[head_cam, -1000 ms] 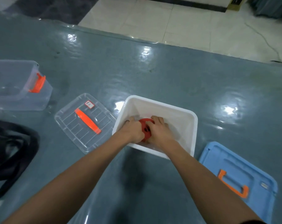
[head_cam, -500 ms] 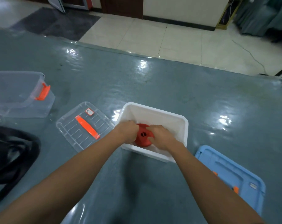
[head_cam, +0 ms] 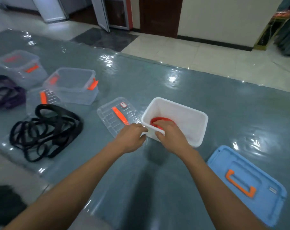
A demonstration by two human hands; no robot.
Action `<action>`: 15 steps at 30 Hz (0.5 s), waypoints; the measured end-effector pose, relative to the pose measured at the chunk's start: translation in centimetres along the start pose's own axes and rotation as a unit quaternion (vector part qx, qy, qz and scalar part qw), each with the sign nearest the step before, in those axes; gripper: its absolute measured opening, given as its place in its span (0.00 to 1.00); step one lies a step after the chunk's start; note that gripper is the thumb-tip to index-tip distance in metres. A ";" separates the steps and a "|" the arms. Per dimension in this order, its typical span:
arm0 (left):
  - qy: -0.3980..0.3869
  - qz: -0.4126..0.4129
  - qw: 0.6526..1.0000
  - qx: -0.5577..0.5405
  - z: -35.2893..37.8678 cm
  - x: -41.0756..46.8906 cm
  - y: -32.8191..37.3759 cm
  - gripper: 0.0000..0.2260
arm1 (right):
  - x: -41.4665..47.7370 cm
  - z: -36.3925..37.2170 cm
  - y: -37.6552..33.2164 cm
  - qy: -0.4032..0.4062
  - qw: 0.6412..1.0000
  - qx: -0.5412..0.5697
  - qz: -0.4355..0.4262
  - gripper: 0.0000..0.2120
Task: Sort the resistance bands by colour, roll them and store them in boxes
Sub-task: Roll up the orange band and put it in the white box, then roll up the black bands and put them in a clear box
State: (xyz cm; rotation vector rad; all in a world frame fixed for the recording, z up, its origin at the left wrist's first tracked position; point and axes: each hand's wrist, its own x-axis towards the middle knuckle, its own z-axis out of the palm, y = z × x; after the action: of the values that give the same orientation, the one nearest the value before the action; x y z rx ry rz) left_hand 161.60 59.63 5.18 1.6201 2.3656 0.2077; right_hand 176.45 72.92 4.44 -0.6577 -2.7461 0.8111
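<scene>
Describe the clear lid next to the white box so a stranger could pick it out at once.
Find the white box in the middle of the grey mat. Flat on the mat just left of it lies the clear lid. Unlike the other clear lid farther left by the black bands, it has a small white sticker at its far corner.

Both my bare forearms reach forward, converging. My left hand (head_cam: 131, 138) sits knuckles-up, fingers curled, tips against a corner of the white box (head_cam: 187, 113). My right hand (head_cam: 170, 136) hooks fingers over its near rim, thumb outside, pinching the wall
</scene>
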 end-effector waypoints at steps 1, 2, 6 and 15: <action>-0.001 -0.016 1.000 0.000 0.1 -1.4 -0.9 0.16 | -0.3 0.8 -1.0 0.000 1.000 0.008 0.001 0.19; -0.002 -0.031 1.000 -0.003 0.3 -2.8 -1.8 0.16 | -0.6 1.7 -2.1 -0.004 1.000 0.021 -0.001 0.20; 0.011 -0.090 0.995 -0.031 0.8 -7.7 -6.0 0.17 | -1.0 5.4 -6.0 -0.056 0.998 0.019 -0.026 0.20; 0.021 -0.182 0.976 -0.120 2.4 -17.0 -16.9 0.19 | 1.1 15.4 -14.2 -0.191 0.980 -0.043 -0.021 0.27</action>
State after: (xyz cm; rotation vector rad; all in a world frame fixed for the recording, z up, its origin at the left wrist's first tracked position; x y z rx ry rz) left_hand 152.98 37.57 0.73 1.0648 2.5022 0.4371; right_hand 165.59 55.68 -0.33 -0.5006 -3.1423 0.8952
